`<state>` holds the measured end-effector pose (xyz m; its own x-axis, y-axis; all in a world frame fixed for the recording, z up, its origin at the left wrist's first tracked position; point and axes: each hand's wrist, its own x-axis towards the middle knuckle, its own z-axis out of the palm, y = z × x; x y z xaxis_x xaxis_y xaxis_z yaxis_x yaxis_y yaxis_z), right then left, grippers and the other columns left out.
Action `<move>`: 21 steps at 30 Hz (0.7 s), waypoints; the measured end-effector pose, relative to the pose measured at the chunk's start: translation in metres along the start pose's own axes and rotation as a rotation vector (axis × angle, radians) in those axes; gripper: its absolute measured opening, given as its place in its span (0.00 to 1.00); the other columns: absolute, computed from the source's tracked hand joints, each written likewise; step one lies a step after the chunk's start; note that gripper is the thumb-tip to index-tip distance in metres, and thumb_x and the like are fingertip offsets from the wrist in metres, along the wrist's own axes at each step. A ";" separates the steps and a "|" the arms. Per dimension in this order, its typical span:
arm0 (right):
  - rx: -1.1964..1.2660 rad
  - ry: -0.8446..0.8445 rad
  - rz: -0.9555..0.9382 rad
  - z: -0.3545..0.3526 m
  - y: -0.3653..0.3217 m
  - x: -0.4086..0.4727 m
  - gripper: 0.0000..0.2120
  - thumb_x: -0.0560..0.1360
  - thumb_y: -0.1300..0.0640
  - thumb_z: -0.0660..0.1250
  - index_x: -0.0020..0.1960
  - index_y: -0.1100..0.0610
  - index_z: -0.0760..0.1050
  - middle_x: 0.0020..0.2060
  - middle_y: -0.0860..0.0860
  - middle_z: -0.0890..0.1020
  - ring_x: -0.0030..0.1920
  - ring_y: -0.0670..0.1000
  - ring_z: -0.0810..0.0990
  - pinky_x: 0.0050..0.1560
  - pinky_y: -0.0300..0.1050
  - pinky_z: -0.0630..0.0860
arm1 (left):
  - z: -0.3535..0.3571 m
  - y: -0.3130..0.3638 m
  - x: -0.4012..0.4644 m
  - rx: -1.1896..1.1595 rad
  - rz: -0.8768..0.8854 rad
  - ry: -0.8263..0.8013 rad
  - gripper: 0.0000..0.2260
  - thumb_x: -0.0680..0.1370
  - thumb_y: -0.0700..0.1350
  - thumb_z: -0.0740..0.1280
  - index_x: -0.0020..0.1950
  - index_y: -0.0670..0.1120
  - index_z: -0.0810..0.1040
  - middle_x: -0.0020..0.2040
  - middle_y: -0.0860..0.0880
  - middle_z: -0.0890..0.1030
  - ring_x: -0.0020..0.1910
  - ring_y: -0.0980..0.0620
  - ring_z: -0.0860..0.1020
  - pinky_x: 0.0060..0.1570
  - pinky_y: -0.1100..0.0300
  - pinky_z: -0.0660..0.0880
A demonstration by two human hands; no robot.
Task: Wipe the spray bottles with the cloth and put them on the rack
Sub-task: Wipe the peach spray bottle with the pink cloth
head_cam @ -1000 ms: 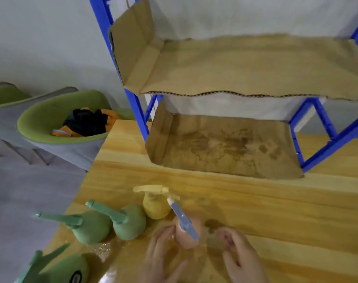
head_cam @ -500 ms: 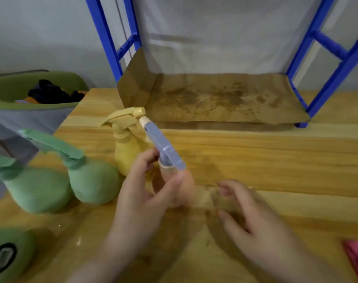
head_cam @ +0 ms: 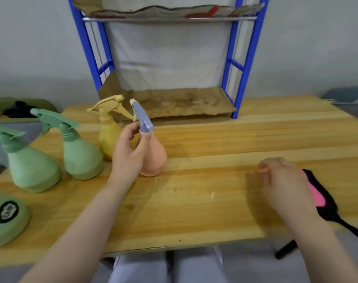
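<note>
A peach spray bottle (head_cam: 153,158) with a pale blue trigger head stands upright on the wooden table (head_cam: 215,201). My left hand (head_cam: 129,152) grips its neck, thumb just under the head. My right hand (head_cam: 284,180) is low over the table to the right, fingers loosely curled and holding nothing, beside the left edge of a pink and black cloth (head_cam: 317,197). A yellow bottle (head_cam: 107,139) and two green bottles (head_cam: 80,158) (head_cam: 29,168) stand to the left. The blue rack (head_cam: 245,68) stands at the back, its cardboard-lined bottom shelf (head_cam: 174,105) bare.
Another green bottle (head_cam: 6,217) with a black label lies on its side at the table's front left corner. A green chair (head_cam: 20,111) with dark clothes sits beyond the left edge. The rack's upper shelf (head_cam: 170,15) is lined with cardboard too.
My right hand has moved away from the peach bottle, to the right beside the cloth. My left hand now grips the bottle's neck, and the bottle stands upright. The view has pulled back.
</note>
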<state>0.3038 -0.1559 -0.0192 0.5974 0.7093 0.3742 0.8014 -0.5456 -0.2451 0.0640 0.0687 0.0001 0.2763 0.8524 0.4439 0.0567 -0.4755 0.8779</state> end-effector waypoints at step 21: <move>0.364 0.034 0.316 0.023 0.004 0.023 0.11 0.81 0.53 0.63 0.56 0.57 0.80 0.47 0.52 0.83 0.40 0.49 0.77 0.35 0.41 0.70 | 0.011 -0.013 0.004 -0.097 -0.069 -0.061 0.04 0.80 0.54 0.65 0.50 0.61 0.79 0.44 0.57 0.81 0.46 0.55 0.78 0.49 0.55 0.73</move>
<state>0.3213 -0.1319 -0.0319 0.8170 0.5156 0.2582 0.5428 -0.5366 -0.6461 0.0754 0.0762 -0.0114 0.3325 0.8663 0.3727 -0.0149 -0.3903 0.9206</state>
